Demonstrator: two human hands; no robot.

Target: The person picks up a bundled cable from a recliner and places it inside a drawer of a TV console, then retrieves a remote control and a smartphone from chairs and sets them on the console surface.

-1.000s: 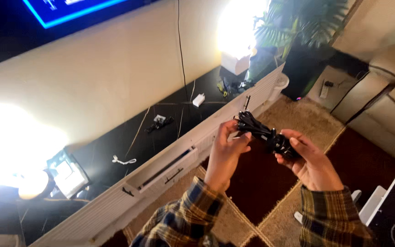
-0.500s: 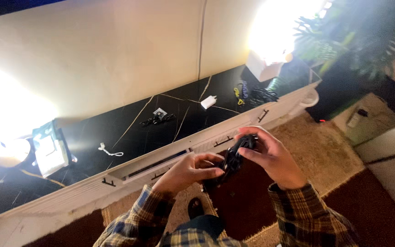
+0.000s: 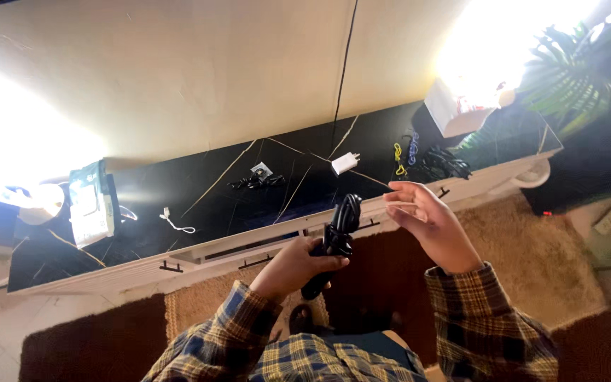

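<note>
Cable bundle (image 3: pixel 341 226), black and coiled, sits clenched in my left hand (image 3: pixel 298 265) above the dark surface (image 3: pixel 199 205). My right hand (image 3: pixel 422 219) hangs open beside it. Gripping low should keep the loops tidy.

Flat green-and-white package (image 3: pixel 88 203) stands upright on the dark cabinet top — well left of the left hand (image 3: pixel 295 265). White open box (image 3: pixel 454 110) stands up and right of the right hand (image 3: pixel 419 212), colours washed out by glare.

Blown-out glare upper right and far left; centre dim, slightly soft; wide-angle edge distortion.
</note>
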